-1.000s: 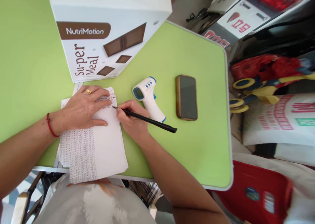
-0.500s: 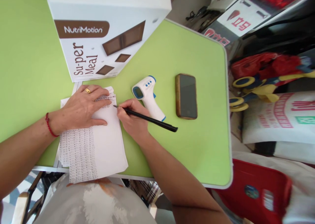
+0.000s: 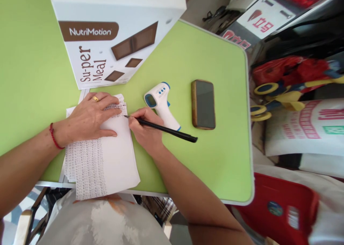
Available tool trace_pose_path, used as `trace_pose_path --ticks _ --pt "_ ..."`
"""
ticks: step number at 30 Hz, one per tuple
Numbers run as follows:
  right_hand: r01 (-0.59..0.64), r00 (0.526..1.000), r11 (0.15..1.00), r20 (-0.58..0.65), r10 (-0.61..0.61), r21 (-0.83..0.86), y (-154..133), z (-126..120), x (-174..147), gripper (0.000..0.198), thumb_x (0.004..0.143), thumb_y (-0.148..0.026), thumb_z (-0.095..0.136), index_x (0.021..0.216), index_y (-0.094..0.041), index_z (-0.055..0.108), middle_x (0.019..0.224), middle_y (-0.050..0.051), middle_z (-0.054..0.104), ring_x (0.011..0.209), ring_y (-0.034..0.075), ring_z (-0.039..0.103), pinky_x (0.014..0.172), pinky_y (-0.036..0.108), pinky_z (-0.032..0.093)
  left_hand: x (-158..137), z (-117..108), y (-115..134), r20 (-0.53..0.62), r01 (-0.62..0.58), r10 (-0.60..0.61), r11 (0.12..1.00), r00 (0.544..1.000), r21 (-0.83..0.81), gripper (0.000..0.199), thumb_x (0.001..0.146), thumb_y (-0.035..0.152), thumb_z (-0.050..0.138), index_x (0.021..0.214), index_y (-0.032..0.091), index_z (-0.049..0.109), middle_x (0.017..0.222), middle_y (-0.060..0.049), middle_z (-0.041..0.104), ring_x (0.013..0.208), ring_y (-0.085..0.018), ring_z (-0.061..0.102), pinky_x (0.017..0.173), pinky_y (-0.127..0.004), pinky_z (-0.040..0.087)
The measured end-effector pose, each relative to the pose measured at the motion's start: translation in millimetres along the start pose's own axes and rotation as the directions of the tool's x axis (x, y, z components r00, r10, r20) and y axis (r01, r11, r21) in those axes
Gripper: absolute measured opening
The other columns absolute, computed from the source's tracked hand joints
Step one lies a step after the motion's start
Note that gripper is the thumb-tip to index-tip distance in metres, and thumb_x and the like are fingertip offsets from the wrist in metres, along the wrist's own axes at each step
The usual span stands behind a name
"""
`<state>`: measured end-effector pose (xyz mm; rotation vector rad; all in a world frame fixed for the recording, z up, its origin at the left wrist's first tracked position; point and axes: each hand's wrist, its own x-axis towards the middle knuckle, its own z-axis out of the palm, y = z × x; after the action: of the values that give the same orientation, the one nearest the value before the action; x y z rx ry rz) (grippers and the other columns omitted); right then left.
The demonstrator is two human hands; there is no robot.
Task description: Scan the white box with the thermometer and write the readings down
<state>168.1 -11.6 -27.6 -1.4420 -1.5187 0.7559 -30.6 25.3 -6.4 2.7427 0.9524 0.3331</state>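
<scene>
White sheets of paper [image 3: 120, 159], covered on their left part with rows of small handwriting, lie at the table's front edge. My left hand [image 3: 90, 117] rests flat on the upper part of the sheets, fingers spread, hiding some of the writing. A black pen [image 3: 166, 129] is pinched in my right hand [image 3: 146, 128], its tip at the paper by the upper right edge of the sheets. Just beyond that hand lies a white and blue infrared thermometer [image 3: 162, 107], its lower handle close to my knuckles.
A large white NutriMotion box [image 3: 107, 55] stands behind the papers on the green table [image 3: 223, 166]. A phone [image 3: 203, 104] in a brown case lies to the right. Past the table's right edge are a red chair [image 3: 282, 202], yellow-handled scissors [image 3: 266, 89] and a printed sack [image 3: 309, 130].
The pen's rear end has swung slightly right and down, while its tip stays at nearly the same spot. My left hand and the papers have not visibly moved.
</scene>
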Motion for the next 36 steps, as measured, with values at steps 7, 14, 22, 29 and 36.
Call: trace_pose_path --ticks 7,14,22,29,36 --pt "0.006 1.0 1.0 -0.015 -0.006 0.005 0.4 -1.5 0.0 0.01 0.072 -0.02 0.054 0.063 -0.023 0.051 0.056 -0.005 0.051 0.052 0.011 0.045 0.05 0.026 0.039 -0.2 0.3 -0.2 -0.004 -0.011 0.011 1.0 1.0 0.01 0.049 0.084 0.047 0.072 0.123 0.02 0.064 0.136 -0.012 0.058 0.124 -0.036 0.05 0.103 -0.051 0.039" --pt "-0.007 1.0 1.0 -0.002 0.007 0.011 1.4 -0.5 -0.6 0.009 0.073 -0.02 0.055 0.065 -0.023 0.052 0.057 -0.005 0.051 0.053 0.011 0.045 0.052 0.027 0.038 0.1 -1.2 0.6 0.007 -0.01 0.01 1.0 1.0 0.028 0.049 0.084 0.049 0.071 0.124 0.021 0.063 0.136 -0.011 0.058 0.124 -0.035 0.05 0.102 -0.049 0.039" --pt "0.005 1.0 0.998 0.019 -0.004 -0.056 2.1 -0.1 -1.1 0.011 0.073 -0.018 0.052 0.065 -0.023 0.048 0.058 -0.005 0.048 0.055 0.011 0.044 0.054 0.027 0.038 0.0 0.5 0.0 -0.021 -0.03 0.031 0.999 0.999 0.037 0.051 0.082 0.05 0.074 0.122 0.019 0.064 0.134 -0.012 0.059 0.123 -0.035 0.052 0.102 -0.05 0.041" --pt "0.038 0.999 0.999 -0.032 -0.039 -0.024 1.7 -1.2 -0.6 0.01 0.074 -0.018 0.052 0.065 -0.022 0.05 0.058 -0.005 0.049 0.054 0.011 0.044 0.051 0.026 0.038 -0.4 0.1 0.3 -0.011 -0.018 0.018 0.999 1.0 0.037 0.052 0.083 0.05 0.073 0.123 0.02 0.063 0.136 -0.012 0.057 0.124 -0.035 0.051 0.103 -0.05 0.041" --pt "0.036 0.999 0.999 -0.02 -0.037 -0.039 2.9 -0.6 -0.5 0.01 0.074 -0.018 0.052 0.065 -0.022 0.05 0.058 -0.005 0.049 0.054 0.01 0.045 0.052 0.026 0.039 0.0 1.3 -0.5 -0.018 -0.022 0.023 0.999 1.0 0.026 0.052 0.082 0.05 0.074 0.123 0.02 0.064 0.136 -0.012 0.057 0.124 -0.035 0.051 0.102 -0.051 0.041"
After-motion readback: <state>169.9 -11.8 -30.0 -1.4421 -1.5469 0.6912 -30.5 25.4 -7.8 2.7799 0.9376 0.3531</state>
